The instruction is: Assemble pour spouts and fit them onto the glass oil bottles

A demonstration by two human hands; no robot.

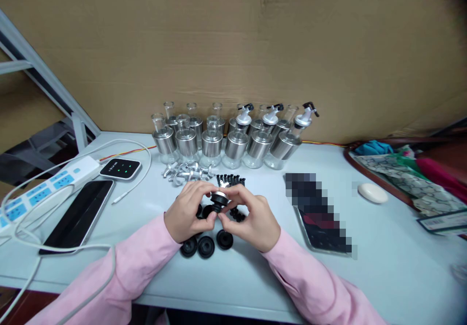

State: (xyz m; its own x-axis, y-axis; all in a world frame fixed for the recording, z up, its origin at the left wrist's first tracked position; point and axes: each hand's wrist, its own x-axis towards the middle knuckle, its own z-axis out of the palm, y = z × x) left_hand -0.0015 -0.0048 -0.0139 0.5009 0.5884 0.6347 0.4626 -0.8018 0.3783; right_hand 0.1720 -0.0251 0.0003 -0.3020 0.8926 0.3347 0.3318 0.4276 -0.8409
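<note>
My left hand and my right hand meet over the middle of the pale table. Both pinch one small black and silver spout cap, fingers curled round it. Beneath and between the hands lie several black round stoppers. Just behind the hands sit a row of small black parts and a cluster of silver metal spouts. Both sleeves are pink.
Several glass bottles with steel bands line the cardboard wall; three at the right carry pourer tops. A phone, a power strip, a small black device and cables lie left. A blurred tablet and white oval object lie right.
</note>
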